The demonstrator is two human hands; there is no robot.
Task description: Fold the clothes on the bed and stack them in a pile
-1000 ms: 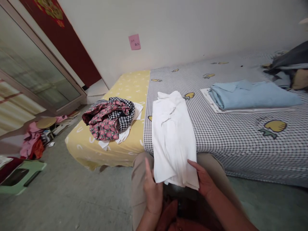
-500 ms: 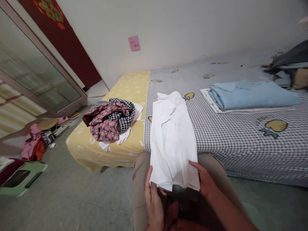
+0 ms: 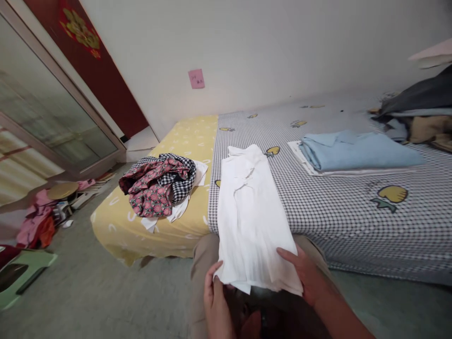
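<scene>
- Our left hand [image 3: 216,294] and right hand [image 3: 312,275] hold the near corners of a white garment [image 3: 256,226].
- We see crumpled floral cloth [image 3: 151,200] on the yellow bedsheet [image 3: 116,221].
- Rightward lies a folded light-blue shirt [image 3: 360,153].

At the centre of the frame, the white garment [image 3: 254,221] before you is thin, matt cloth with fine creases. Below it, your trousers [image 3: 202,254] are dull cloth. Left of centre, the bundle [image 3: 151,200] is rumpled printed cloth, soft-looking. You have matt cloth in both the yellow sheet [image 3: 106,226] and, further right, the checked sheet [image 3: 346,207]. At right, the blue shirt [image 3: 360,151] is smooth, matt cloth. Across the top, the wall [image 3: 282,47] looks smooth and matt; the pink note [image 3: 196,78] on it is paper. At upper left, the pane [image 3: 52,103] is glossy glass. At lower left, the stool [image 3: 38,262] looks like smooth plastic, and the floor [image 3: 134,296] like matt concrete.
</scene>
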